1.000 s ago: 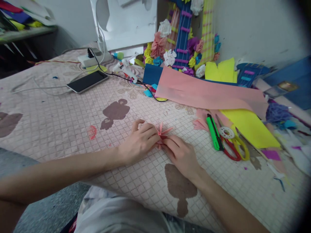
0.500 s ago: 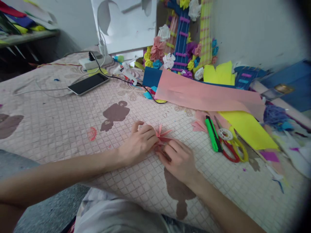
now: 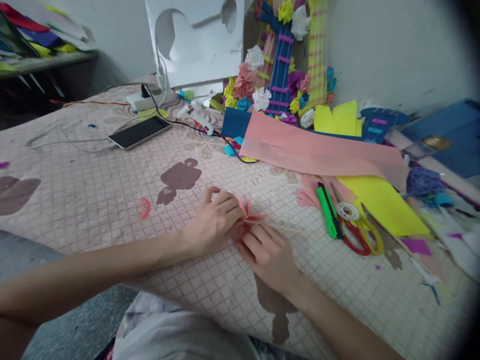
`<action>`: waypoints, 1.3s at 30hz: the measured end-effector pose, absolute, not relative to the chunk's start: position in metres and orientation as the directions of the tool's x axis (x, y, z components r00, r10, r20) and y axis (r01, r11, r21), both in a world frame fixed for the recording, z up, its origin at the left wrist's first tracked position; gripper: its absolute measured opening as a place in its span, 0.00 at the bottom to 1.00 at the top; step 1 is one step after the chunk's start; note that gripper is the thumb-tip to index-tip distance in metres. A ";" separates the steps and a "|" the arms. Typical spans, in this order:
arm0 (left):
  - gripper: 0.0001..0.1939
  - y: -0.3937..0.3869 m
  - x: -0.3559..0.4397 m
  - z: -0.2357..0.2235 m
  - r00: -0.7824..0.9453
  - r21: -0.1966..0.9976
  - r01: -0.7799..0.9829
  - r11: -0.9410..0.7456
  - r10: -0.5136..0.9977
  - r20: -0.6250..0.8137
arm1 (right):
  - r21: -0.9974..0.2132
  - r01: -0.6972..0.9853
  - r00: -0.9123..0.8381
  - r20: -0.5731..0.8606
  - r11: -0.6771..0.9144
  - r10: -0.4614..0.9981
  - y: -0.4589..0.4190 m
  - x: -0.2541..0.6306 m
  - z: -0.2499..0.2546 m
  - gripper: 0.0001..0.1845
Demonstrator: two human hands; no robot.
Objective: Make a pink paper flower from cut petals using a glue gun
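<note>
Just above the tablecloth, a small pink paper flower [image 3: 248, 210] with pointed petals shows between my hands. My left hand [image 3: 219, 217] pinches it from the left, fingers bent around its base. From the other side my right hand [image 3: 268, 250] is closed, its fingertips meeting the flower's lower part. A thin pale stick [image 3: 290, 229] juts out to the right past the right hand's knuckles; its other end is hidden by the fingers. The fingertips of both hands nearly touch, so the flower's base is covered.
To the right lie a green box cutter [image 3: 330, 210] and red-and-yellow scissors [image 3: 356, 230]. Beyond them are a long pink paper sheet [image 3: 307, 145] and yellow paper [image 3: 390, 205]. A phone [image 3: 140, 132], a glue gun [image 3: 198, 117] and paper-decorated guitars [image 3: 281, 70] are farther back.
The flower has turned between my fingers, and the pale stick now shows to the right. My right hand has moved slightly left and down, closer to my left.
</note>
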State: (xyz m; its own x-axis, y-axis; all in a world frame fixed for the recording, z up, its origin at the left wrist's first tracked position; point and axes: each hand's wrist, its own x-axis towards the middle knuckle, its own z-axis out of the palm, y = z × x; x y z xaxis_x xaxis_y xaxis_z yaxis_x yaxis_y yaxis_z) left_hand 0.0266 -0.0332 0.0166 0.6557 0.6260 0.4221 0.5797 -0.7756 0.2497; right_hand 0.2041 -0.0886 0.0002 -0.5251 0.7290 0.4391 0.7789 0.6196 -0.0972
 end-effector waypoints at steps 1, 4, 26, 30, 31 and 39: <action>0.07 -0.034 0.026 0.017 0.655 0.253 0.579 -0.775 0.627 0.421 | -0.133 0.772 -0.510 0.454 0.622 0.730 -0.088 0.206 0.002 0.07; 0.07 -0.036 0.025 0.017 0.660 0.261 0.572 -0.778 0.625 0.416 | -0.214 0.784 -0.411 0.525 0.583 0.745 -0.084 0.213 0.010 0.06; 0.04 -0.052 0.016 0.016 0.648 0.306 0.613 -0.729 0.685 0.333 | -0.254 0.755 -0.484 0.407 0.605 0.775 -0.080 0.215 0.009 0.09; 0.05 -0.045 0.018 0.015 0.660 0.323 0.594 -0.736 0.676 0.327 | -0.252 0.757 -0.491 0.390 0.603 0.779 -0.080 0.215 0.009 0.09; 0.05 -0.043 0.019 0.015 0.670 0.332 0.581 -0.743 0.668 0.322 | -0.249 0.756 -0.497 0.384 0.606 0.778 -0.080 0.216 0.009 0.09; 0.10 -0.035 0.021 0.009 0.727 0.403 0.468 -0.786 0.602 0.330 | -0.244 0.755 -0.504 0.376 0.608 0.777 -0.083 0.216 0.007 0.08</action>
